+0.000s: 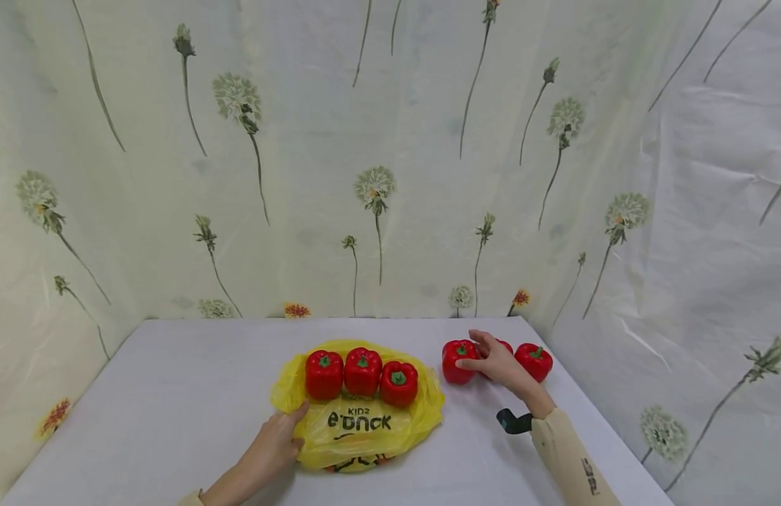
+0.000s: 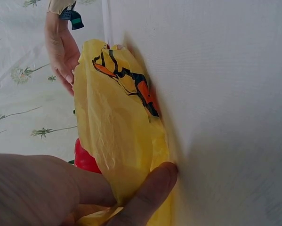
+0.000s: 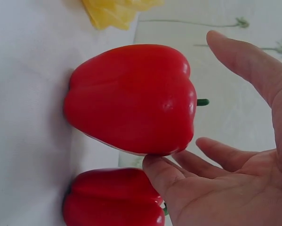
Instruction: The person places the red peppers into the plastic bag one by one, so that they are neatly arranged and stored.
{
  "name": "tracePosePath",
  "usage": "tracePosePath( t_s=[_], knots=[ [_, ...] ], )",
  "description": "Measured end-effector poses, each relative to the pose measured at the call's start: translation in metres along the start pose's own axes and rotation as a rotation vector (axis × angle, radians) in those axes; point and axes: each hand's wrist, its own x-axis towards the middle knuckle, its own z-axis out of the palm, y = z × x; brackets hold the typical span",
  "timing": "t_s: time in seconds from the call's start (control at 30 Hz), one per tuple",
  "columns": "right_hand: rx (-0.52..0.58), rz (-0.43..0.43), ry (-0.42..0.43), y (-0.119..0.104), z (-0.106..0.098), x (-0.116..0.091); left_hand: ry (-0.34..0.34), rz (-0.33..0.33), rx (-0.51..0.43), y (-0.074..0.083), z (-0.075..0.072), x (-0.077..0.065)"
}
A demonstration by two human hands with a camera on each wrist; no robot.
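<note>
Two bare hands work over the tabletop covered in smooth white cloth (image 1: 194,400). The left hand (image 1: 270,443), nearest, pinches the edge of the thin, translucent yellow plastic bag with black lettering (image 1: 405,429); this grip presumably steadies the flimsy film and keeps its rim raised. Three glossy, red, blocky bell peppers with green stems (image 1: 363,372) sit side by side within the bag's yellow margin; their weight probably helps anchor it. Whether they lie inside or on top cannot be determined.

To the right, the right hand (image 1: 500,362) is spread wide, thumb well apart from the fingers, around the upright red bell pepper nearest the bag (image 1: 451,369). The wide span probably suits the pepper's broad body. Beyond it in the row are the half-hidden middle red pepper (image 1: 506,346) and the outermost red pepper (image 1: 534,362).

The right wrist view shows thumb clearance and a fingertip at the pepper's side, details unclear from the head view. Only the left wrist view shows the thumb pressing the film.
</note>
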Motion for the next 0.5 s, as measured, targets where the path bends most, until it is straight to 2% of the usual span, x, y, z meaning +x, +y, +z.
tracePosePath(
  t_s=[0.5],
  knots=[
    [0.008,0.004,0.003,0.0062,0.0053,0.0003,0.01,0.018,0.018,0.0008,-0.0004,-0.001]
  ],
)
